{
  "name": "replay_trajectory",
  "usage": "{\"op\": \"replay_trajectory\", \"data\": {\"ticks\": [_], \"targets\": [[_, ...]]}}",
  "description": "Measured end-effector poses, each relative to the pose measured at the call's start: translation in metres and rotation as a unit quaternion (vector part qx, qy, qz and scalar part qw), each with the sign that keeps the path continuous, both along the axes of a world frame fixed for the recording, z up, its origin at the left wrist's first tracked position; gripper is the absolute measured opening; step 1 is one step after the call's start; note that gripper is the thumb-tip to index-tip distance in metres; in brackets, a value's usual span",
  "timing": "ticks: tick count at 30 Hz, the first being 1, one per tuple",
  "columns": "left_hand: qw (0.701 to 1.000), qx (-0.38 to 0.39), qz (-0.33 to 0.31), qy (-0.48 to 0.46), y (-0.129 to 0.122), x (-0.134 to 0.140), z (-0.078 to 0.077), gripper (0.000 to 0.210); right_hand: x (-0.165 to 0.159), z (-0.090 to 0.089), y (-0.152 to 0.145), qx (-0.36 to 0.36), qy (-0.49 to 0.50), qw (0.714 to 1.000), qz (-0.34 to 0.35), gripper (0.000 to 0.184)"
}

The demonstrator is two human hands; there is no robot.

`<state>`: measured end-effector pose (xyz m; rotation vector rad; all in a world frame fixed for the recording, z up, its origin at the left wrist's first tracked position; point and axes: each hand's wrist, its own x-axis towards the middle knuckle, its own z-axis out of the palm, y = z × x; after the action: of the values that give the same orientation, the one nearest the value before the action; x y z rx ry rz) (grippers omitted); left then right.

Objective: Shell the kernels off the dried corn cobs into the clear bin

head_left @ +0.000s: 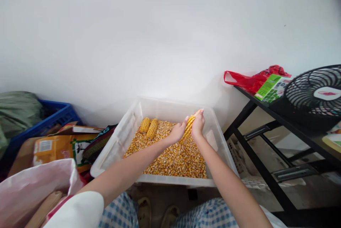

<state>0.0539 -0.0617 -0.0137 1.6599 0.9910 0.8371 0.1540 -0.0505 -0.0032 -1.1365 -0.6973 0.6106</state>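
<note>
Between my two hands is a yellow corn cob (pixel 188 128), tilted over the right part of a translucent plastic bin (pixel 183 179). My left hand (pixel 178 132) is closed on its left side, thumb up against the kernels. Around the upper end, where a pale bare patch shows, the fingers of my right hand (pixel 198 125) are wrapped. Loose corn kernels (pixel 170 164) cover the floor of the bin beneath both hands. Two more whole cobs, one at the left (pixel 145 125) and one beside it (pixel 152 129), lie on the kernels near the bin's back left corner.
At right stands a black table (pixel 277 117) with a fan (pixel 317 91), a green-and-white box (pixel 272 88) and a red plastic bag (pixel 253 80). To the left are a blue crate (pixel 57 114), an orange packet (pixel 53 148) and an open sack (pixel 39 181). A white wall rises behind the bin.
</note>
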Motion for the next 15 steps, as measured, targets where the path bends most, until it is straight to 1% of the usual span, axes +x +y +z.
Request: {"op": "replay_trajectory", "data": {"ticks": [3, 9, 12, 13, 15], "targets": [[0.999, -0.017, -0.006, -0.036, 0.0, 0.001, -0.001, 0.062, -0.001, -0.001, -0.001, 0.016, -0.016, 0.998, -0.057, 0.045], [0.986, -0.076, -0.041, -0.14, 0.0, 0.003, -0.005, 0.057, -0.003, -0.002, -0.003, 0.004, -0.037, 0.997, -0.063, 0.042], [0.969, -0.12, -0.09, -0.194, 0.0, 0.004, -0.009, 0.06, -0.004, -0.001, -0.003, -0.018, -0.059, 0.994, -0.087, 0.041], [0.964, -0.145, -0.112, -0.195, 0.0, 0.005, -0.01, 0.062, -0.005, 0.0, -0.002, -0.026, -0.068, 0.993, -0.094, 0.04], [0.96, -0.185, -0.132, -0.166, 0.002, 0.005, -0.011, 0.067, -0.004, 0.003, 0.0, -0.03, -0.073, 0.993, -0.09, 0.038]]}}
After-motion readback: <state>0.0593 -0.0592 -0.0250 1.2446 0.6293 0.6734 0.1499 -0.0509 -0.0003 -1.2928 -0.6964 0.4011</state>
